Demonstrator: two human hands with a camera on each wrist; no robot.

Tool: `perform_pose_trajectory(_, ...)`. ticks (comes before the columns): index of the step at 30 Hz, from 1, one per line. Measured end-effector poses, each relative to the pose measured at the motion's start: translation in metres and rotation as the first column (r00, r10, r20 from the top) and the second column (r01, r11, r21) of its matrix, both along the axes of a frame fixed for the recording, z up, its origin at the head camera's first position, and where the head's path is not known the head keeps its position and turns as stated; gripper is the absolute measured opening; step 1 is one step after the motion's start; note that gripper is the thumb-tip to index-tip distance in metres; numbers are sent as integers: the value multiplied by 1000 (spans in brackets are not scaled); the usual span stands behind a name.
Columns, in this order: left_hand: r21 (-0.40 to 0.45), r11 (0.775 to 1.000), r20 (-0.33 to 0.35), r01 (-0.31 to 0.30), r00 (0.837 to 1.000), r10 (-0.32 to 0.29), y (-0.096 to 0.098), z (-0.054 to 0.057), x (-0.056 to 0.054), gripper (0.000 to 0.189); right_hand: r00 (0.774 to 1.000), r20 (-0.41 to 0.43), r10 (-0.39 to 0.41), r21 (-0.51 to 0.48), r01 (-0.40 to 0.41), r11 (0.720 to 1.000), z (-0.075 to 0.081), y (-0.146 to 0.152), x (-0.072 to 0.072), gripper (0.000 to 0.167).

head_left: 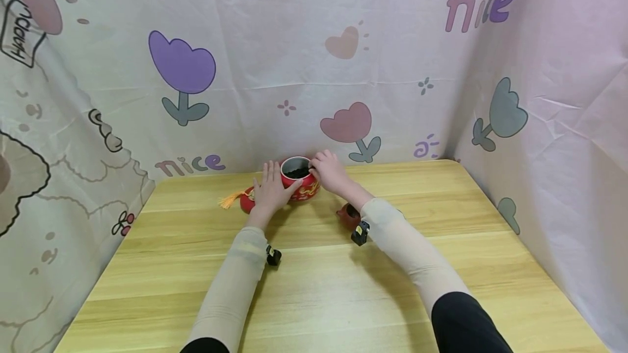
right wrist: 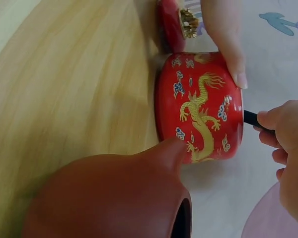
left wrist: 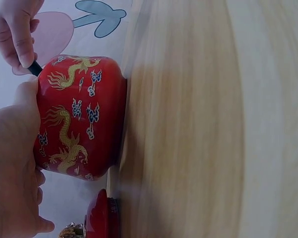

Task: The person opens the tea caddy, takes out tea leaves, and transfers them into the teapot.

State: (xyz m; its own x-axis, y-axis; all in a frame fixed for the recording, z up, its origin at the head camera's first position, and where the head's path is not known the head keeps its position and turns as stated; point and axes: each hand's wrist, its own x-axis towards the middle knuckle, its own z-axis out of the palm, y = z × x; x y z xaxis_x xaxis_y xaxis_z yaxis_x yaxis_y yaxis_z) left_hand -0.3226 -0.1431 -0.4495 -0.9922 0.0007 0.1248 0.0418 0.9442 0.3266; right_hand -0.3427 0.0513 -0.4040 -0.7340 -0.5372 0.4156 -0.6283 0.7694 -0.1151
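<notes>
A red jar with gold dragons stands upright at the table's back edge, dark loose bits inside. My left hand rests against its left side, fingers straight and thumb along the front near the rim. Thumb and fingers of my right hand pinch a black handle at the jar's mouth; its lower end is hidden inside. Left of the jar, partly behind my left hand, lies a red lid with a gold knob. Below my right wrist sits a lidless reddish-brown clay teapot.
An orange tassel lies on the wooden table left of the lid. A printed cloth hangs directly behind the table and along both sides. Small black cameras are strapped at both wrists.
</notes>
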Motion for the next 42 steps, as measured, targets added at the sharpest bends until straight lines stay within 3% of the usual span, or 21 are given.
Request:
perform_pose_trajectory(9, -6, 1000, 6, -2, 1000, 2, 0, 0, 0, 111, 992, 122, -24, -142, 41, 989, 0, 4, -3, 19)
perform_pose_trajectory(19, 25, 1000, -3, 0, 1000, 0, 0, 2, 1, 109, 964, 266, -13, -308, 98, 946, 0, 13, -7, 19)
perform_pose_trajectory(42, 33, 999, 4, -9, 1000, 9, 1, -1, 0, 111, 967, 236, -93, -356, 175, 918, 1, 38, -4, 20)
